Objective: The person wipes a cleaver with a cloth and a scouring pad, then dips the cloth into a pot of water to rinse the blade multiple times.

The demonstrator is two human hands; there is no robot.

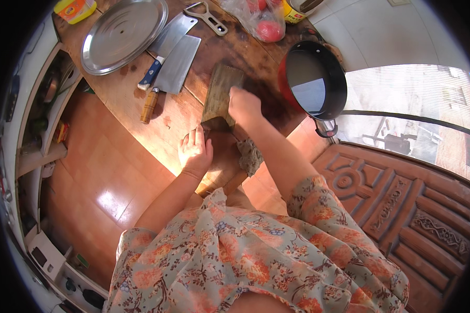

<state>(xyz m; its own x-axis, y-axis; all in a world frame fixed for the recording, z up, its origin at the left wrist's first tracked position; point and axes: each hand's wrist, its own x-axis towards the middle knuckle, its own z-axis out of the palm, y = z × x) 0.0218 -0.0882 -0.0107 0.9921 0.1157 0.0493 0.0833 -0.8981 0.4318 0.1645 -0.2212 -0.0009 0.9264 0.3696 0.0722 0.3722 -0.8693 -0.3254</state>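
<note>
A worn, brownish block [220,92], wood or stone, lies lengthwise on the wooden table [168,131]; its near end is dark. My right hand [246,105] is curled against the block's right side, and its fingertips are hidden, so I cannot see whether it grips. My left hand [195,150] rests with extended fingers near the block's front left corner, holding nothing I can see. Close to my right forearm, a grey, rough-textured rag or clump [250,156] lies at the table's edge. To the left are a cleaver with a wooden handle [178,64] and a blue-handled knife [150,74].
A round metal lid [121,37] and a peeler [206,17] lie farther back. Red round items sit in a plastic bag [268,29]. At right, a red-and-black pan [317,80] holding liquid overhangs the edge. Open shelves [43,156] stand left; a carved wooden panel [399,199] is at right.
</note>
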